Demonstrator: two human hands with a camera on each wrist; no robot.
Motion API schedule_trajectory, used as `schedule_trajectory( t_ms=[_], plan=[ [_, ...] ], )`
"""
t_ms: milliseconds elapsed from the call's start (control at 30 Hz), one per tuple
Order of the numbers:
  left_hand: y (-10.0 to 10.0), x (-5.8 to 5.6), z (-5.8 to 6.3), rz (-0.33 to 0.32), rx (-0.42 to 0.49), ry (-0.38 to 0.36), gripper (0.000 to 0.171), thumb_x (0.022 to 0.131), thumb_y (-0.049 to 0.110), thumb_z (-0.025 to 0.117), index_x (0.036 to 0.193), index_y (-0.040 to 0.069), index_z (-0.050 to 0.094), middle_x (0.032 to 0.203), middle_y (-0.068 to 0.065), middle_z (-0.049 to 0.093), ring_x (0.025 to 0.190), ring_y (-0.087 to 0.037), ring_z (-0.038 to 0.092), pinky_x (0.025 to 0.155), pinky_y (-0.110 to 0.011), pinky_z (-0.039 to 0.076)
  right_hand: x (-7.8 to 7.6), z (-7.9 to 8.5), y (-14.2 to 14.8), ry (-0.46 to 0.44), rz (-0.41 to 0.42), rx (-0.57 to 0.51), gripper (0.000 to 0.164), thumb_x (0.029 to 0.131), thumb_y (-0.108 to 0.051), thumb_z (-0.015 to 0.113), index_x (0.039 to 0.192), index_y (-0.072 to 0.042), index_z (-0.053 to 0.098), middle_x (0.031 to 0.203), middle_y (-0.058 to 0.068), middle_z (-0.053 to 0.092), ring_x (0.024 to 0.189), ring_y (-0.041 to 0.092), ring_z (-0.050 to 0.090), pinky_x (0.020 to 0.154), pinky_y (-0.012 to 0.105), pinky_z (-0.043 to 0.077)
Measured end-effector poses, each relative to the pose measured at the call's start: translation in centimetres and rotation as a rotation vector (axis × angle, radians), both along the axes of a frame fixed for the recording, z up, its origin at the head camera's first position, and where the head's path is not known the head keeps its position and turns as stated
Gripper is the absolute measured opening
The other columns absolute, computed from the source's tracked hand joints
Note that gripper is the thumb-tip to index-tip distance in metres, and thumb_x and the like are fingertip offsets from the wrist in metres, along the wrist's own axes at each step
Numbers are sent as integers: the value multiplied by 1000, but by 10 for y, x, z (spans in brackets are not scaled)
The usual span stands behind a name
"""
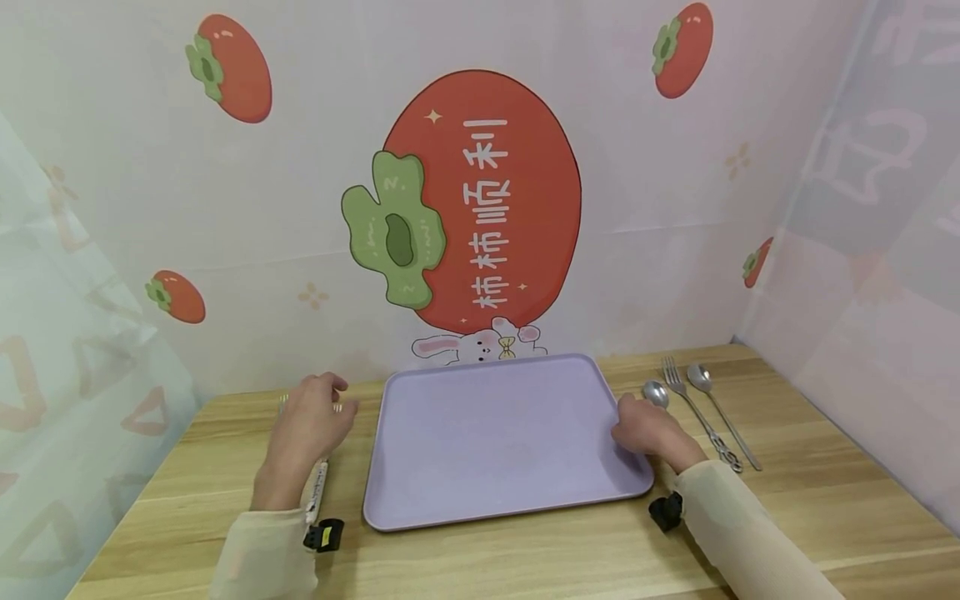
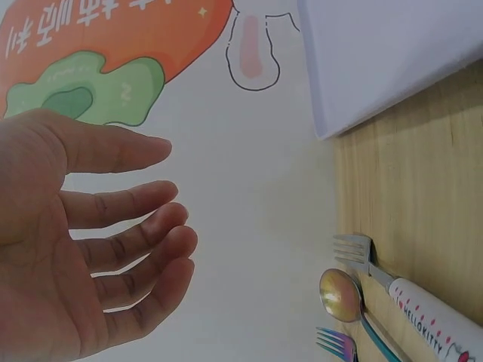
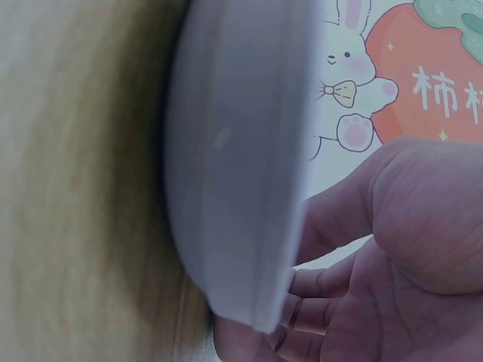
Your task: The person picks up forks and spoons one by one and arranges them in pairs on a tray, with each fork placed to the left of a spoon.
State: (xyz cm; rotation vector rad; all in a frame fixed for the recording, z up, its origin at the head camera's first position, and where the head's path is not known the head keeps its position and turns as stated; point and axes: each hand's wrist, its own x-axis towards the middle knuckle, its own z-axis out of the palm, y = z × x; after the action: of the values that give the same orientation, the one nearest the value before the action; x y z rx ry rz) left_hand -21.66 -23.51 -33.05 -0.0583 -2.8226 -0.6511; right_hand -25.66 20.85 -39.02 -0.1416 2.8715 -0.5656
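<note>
A pale purple tray (image 1: pixel 491 442) lies on the wooden table. At its right side my right hand (image 1: pixel 648 429) grips the rim; the right wrist view has the thumb on one side of the tray wall (image 3: pixel 241 166) and fingers (image 3: pixel 309 313) curled at its lower edge. My left hand (image 1: pixel 307 433) is raised left of the tray, fingers loosely bent and apart, palm holding nothing. Near it, partly hidden in the head view, lie a fork (image 2: pixel 423 309) with a white patterned handle, a shiny gold-toned spoon (image 2: pixel 341 296) and a fork with purple-blue tines (image 2: pixel 336 343).
Right of the tray lie a small spoon (image 1: pixel 656 393) partly behind my right hand, a silver fork (image 1: pixel 697 408) and a longer spoon (image 1: pixel 723 408). A white sheet with persimmon prints (image 1: pixel 517 208) hangs behind the table (image 1: pixel 510 558), and more sheeting flanks both sides.
</note>
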Motion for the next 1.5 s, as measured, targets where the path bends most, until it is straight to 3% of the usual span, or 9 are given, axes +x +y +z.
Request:
schedule_trajectory(
  t_ms=[367, 667, 967, 1300, 1500],
  plan=[
    [-16, 3, 2, 27, 32, -48, 40, 95, 19, 59, 121, -11, 60, 111, -27, 61, 97, -42, 62, 78, -55, 50, 0, 1, -1, -6, -4, 2, 35, 90, -5, 52, 116, 19, 48, 84, 17, 56, 70, 27, 56, 59, 35, 46],
    [-33, 5, -1, 41, -5, -3, 37, 94, 18, 58, 115, -12, 63, 107, -28, 63, 93, -42, 63, 75, -56, 50, -1, 0, -1, -13, -6, 2, 37, 90, -5, 52, 118, 19, 47, 85, 17, 56, 70, 27, 56, 59, 35, 46],
    [-50, 11, 1, 74, 11, -91, 56, 98, 39, 59, 124, -11, 59, 118, -34, 62, 103, -49, 62, 76, -58, 50, 0, -1, -1, -10, -12, -15, 34, 90, -4, 51, 116, 18, 49, 83, 16, 55, 67, 26, 54, 56, 34, 44],
    [-62, 14, 3, 107, -12, -82, 45, 96, 23, 59, 123, -14, 58, 118, -36, 59, 97, -46, 62, 67, -52, 52, 0, 0, -1, -4, -8, -13, 34, 89, -4, 51, 115, 18, 49, 84, 16, 55, 67, 26, 54, 56, 34, 44],
    [-70, 15, 3, 112, -20, -78, 45, 96, 23, 59, 122, -14, 58, 118, -36, 59, 102, -51, 59, 74, -57, 50, 1, 1, -1, 0, -5, -12, 33, 89, -4, 52, 114, 18, 49, 82, 15, 54, 66, 25, 54, 55, 33, 43]
  ],
)
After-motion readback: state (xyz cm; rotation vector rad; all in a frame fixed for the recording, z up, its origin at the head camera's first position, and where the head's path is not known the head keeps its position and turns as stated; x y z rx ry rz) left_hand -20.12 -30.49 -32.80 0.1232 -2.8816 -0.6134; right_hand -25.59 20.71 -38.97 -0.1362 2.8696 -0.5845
